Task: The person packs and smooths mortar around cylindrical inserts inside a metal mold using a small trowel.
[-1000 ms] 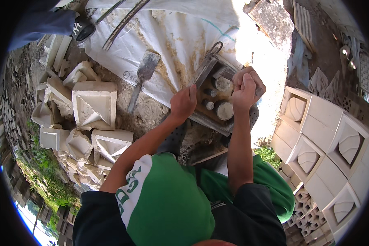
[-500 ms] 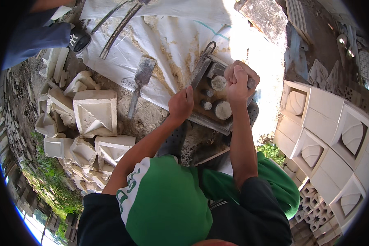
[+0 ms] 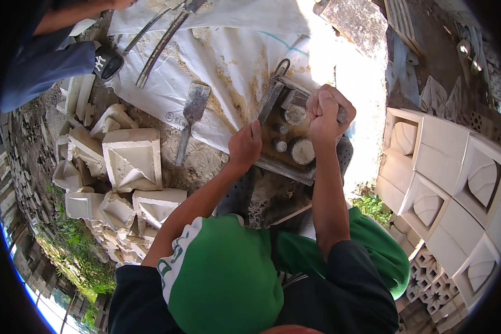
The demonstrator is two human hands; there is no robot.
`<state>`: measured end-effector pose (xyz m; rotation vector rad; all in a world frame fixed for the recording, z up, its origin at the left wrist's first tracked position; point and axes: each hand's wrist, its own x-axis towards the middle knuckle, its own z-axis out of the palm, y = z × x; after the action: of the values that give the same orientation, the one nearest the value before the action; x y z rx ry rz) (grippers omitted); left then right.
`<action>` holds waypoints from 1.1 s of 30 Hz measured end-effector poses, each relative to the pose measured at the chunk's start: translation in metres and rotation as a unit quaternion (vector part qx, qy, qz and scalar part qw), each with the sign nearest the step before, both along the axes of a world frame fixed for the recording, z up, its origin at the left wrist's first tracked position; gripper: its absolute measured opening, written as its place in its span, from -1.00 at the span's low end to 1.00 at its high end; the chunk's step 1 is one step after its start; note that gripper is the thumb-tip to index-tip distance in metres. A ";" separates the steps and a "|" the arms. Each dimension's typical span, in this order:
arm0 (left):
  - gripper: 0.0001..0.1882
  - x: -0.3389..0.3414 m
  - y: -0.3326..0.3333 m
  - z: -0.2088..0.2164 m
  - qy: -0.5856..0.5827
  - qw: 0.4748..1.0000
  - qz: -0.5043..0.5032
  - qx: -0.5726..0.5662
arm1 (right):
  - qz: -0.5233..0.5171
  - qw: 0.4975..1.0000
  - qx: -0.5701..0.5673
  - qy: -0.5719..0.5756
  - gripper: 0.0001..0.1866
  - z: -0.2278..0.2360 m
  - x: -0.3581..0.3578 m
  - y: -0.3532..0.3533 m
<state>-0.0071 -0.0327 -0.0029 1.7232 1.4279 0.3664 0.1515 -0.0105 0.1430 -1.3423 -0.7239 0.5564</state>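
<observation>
A square metal mould [image 3: 284, 170] stands between my feet, with round and smaller cylinders rising inside it. My left hand [image 3: 245, 146] is closed around the mould's left rim, its thumb pointing up along the edge. Over the mould's far right corner, my right hand [image 3: 329, 114] makes a fist around a short hammer-like tool [image 3: 342, 115]. Its grey handle end sticks out right of the fist, and a blocky part shows left of it above the cylinders. A flat bar with a looped end [image 3: 282, 68] stands along the mould's far left side.
A trowel [image 3: 192, 114] lies left of the mould on a white sheet [image 3: 228, 50]. Pale broken blocks [image 3: 132, 158] are piled at left; patterned blocks [image 3: 428, 164] are stacked at right. A person's shoe [image 3: 107, 61] rests at the far left, near long metal bars [image 3: 164, 47].
Both hands keep their grips on the mould rim and the tool, with hardly any movement. The other person's forearm and hand have come further into view at the upper left.
</observation>
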 end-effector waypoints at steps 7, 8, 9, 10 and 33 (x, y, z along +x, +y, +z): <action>-0.56 0.002 -0.001 0.000 0.014 1.000 0.003 -0.002 | -0.082 0.996 -0.003 0.038 -0.68 -0.002 0.008 0.003; -0.56 0.001 -0.002 0.000 0.014 1.000 0.008 -0.003 | -0.091 0.993 0.047 0.064 -0.67 0.009 0.006 0.000; -0.56 0.001 -0.004 -0.001 0.004 1.000 0.012 0.010 | -0.157 0.985 0.018 0.074 -0.66 0.013 0.001 -0.003; -0.56 0.000 -0.005 -0.002 -0.006 1.000 0.016 0.023 | -0.152 0.985 0.016 0.073 -0.66 0.009 -0.001 0.002; -0.57 0.001 -0.001 0.002 -0.022 0.999 0.014 0.029 | -0.152 0.986 -0.034 -0.055 -0.64 -0.003 0.012 0.008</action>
<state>-0.0056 -0.0341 -0.0006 1.7319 1.4224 0.4615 0.1634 -0.0028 0.1402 -1.5223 -0.5769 0.2658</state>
